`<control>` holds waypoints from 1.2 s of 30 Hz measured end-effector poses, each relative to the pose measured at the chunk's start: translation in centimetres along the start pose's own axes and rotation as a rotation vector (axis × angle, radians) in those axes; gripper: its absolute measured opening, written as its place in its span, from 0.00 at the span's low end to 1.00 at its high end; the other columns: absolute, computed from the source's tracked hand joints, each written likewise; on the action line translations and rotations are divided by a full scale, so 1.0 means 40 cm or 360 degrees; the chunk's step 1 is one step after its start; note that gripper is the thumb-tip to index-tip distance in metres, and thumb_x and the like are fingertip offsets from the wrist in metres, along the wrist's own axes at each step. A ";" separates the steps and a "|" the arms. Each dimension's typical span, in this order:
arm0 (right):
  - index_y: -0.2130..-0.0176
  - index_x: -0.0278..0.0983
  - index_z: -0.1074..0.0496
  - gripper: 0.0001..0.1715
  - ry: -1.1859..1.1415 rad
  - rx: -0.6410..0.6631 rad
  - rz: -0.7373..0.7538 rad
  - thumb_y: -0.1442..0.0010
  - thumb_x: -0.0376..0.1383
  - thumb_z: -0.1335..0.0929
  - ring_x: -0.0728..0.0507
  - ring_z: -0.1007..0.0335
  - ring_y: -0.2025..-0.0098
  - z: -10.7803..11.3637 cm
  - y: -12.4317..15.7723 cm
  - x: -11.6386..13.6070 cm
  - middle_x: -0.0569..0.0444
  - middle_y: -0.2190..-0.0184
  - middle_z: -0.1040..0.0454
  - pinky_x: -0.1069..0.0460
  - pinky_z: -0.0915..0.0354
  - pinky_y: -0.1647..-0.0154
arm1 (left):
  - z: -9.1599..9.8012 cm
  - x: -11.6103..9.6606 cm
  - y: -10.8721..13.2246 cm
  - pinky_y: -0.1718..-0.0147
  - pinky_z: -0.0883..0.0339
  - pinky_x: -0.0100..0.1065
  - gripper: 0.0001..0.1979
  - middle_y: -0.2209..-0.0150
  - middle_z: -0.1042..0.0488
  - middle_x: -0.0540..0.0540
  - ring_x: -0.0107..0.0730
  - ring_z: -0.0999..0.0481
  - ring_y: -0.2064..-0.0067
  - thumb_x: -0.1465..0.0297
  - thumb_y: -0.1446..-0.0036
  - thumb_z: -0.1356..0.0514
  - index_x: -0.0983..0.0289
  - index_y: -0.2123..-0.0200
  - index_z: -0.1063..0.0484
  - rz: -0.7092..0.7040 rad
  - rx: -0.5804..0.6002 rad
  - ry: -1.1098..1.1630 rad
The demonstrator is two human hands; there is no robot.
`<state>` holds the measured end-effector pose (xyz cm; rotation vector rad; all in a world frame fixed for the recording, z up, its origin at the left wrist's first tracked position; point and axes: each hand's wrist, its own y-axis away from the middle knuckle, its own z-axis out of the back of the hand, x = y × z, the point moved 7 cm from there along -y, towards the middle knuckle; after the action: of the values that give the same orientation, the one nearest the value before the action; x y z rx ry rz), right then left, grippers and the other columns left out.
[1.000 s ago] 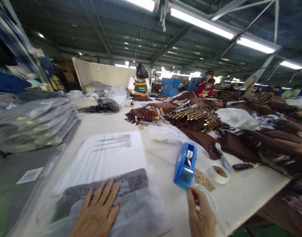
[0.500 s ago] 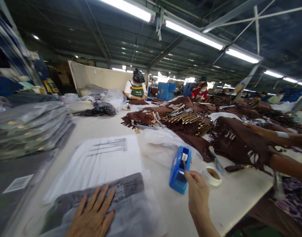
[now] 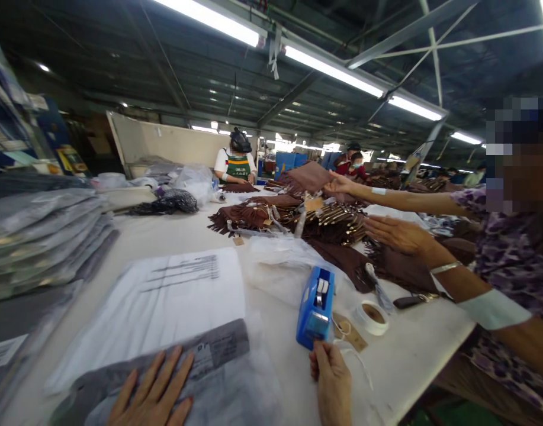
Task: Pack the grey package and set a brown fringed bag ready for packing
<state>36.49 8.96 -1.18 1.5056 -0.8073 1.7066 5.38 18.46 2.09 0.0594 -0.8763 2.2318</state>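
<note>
My left hand (image 3: 151,393) lies flat with the fingers spread on the grey bagged garment (image 3: 209,367), which sits to the left of the blue tape dispenser (image 3: 315,307) and nearer to me. I judge the open palm is there to hold the slippery plastic down and smooth. My right hand (image 3: 331,378) is just in front of the dispenser, at its near end, with the fingers curled together. Whether a strip of tape is pinched between them I cannot tell. The dispenser stands close enough for that hand to reach it without the other lifting. The stack of printed white bags (image 3: 164,296) lies left of the dispenser, just beyond the garment. A tape roll (image 3: 372,313) and a card tag (image 3: 349,332) lie just to the right of the dispenser. Beyond it, the brown fringed garments (image 3: 333,222) are heaped. To its right, a co-worker's hand (image 3: 398,234) stretches over them, well apart from mine.
</note>
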 end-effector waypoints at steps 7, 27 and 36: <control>0.71 0.39 0.31 0.17 0.0553 0.0995 0.0647 0.44 0.49 0.37 0.49 0.37 0.73 -0.069 0.112 0.179 0.59 0.77 0.34 0.57 0.40 0.71 | 0.048 -0.015 -0.031 0.48 0.42 0.51 0.23 0.43 0.35 0.56 0.45 0.36 0.44 0.61 0.41 0.51 0.59 0.43 0.40 0.0148 0.0333 0.0009; 0.82 0.41 0.28 0.11 0.1615 0.2359 0.1337 0.55 0.27 0.33 0.51 0.46 0.81 -0.481 0.197 0.304 0.61 0.85 0.33 0.55 0.50 0.75 | 0.033 -0.011 -0.018 0.44 0.47 0.54 0.26 0.38 0.43 0.55 0.47 0.43 0.39 0.62 0.41 0.51 0.58 0.40 0.48 0.0309 0.0430 0.0233; 0.88 0.40 0.32 0.14 0.1754 0.1931 0.1025 0.64 0.36 0.25 0.53 0.50 0.87 -0.510 0.093 0.223 0.64 0.92 0.43 0.56 0.55 0.85 | 0.033 -0.012 -0.024 0.45 0.46 0.52 0.26 0.40 0.40 0.55 0.47 0.41 0.40 0.61 0.43 0.48 0.57 0.41 0.44 0.0258 0.0405 0.0140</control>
<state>21.59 24.71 5.13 0.5207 0.5419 3.2953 6.10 17.84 3.53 0.0088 -0.5631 2.4675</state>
